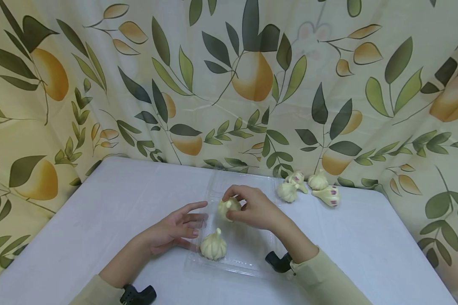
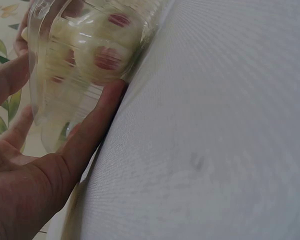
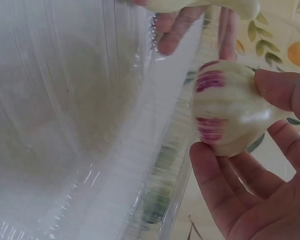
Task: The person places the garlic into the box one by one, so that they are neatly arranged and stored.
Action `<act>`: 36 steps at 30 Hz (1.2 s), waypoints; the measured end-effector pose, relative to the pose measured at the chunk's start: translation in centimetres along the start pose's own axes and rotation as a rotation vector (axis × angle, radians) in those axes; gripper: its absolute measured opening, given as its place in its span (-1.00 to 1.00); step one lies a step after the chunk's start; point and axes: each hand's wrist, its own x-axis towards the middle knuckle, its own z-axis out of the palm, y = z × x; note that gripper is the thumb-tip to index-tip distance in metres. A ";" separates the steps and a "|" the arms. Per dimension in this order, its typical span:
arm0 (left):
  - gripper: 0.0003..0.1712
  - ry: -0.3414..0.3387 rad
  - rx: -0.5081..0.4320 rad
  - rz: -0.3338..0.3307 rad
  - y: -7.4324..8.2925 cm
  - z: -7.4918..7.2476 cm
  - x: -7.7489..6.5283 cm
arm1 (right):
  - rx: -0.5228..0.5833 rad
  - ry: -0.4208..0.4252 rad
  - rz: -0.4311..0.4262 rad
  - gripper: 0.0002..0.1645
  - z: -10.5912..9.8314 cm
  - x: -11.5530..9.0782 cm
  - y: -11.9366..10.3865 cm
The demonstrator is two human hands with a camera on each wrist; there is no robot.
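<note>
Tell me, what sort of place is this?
Probably an indoor corner set up for tabletop work, though the room beyond is hidden. Three things suggest it: the pale-covered table, the fruit-print curtain hanging behind it, and the garlic bulbs being handled there.

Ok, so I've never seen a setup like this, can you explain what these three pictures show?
There's no robot, just a person's two bare hands. The wide picture comes from a head-worn camera looking forward and down; the others come from a left-wrist camera and a right-wrist camera.

On the white table lies a clear plastic container. The right hand holds a garlic bulb; I can't tell whether it touches the container. The left hand, fingers spread, is at the container's left edge, beside a second bulb inside. Four more bulbs lie near the far edge.
</note>
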 end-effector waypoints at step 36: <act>-0.06 -0.017 -0.018 0.005 -0.1 -0.1 0.1 | -0.340 -0.210 -0.039 -0.66 2.3 1.6 -1.4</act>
